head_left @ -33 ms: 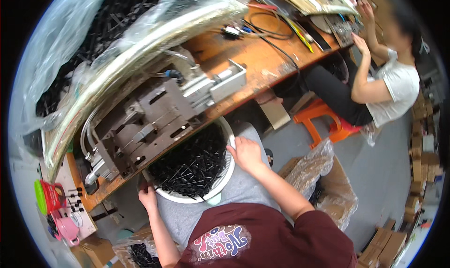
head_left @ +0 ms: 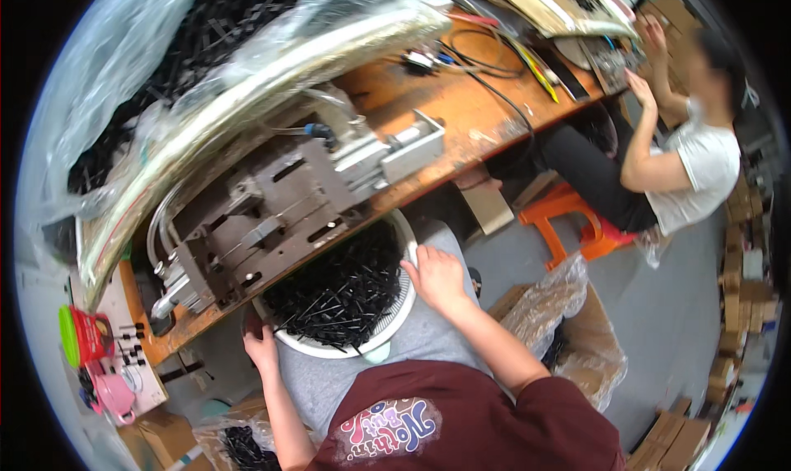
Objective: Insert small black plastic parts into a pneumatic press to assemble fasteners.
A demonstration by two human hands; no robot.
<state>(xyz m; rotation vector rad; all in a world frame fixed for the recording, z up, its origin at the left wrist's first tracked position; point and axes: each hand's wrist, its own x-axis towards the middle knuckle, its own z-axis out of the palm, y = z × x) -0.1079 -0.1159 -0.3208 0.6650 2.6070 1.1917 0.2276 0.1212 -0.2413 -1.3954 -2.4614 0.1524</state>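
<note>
A round white plastic basket (head_left: 400, 321) rests on my lap, its far side tucked under the bench edge. Inside lies a heap of thin black plastic parts (head_left: 342, 302). My right hand (head_left: 438, 280) grips the basket's rim on the right, fingers curled over it. On the left, my left hand (head_left: 261, 347) holds the rim, its fingertips partly hidden. Just beyond the basket, a metal fixture (head_left: 272, 207) with air cylinders is mounted on the wooden bench; neither hand touches it.
A plastic-lined container of black parts (head_left: 214, 34) stands on the bench at the far left. Cables (head_left: 494, 59) lie farther back. At right, another person (head_left: 692, 149) works beside an orange stool (head_left: 560, 215). An open carton (head_left: 597, 331) with plastic lining stands on the floor.
The view has shifted slightly, so the bench and fixture appear a little further right. Both hands stay on the basket's rim.
</note>
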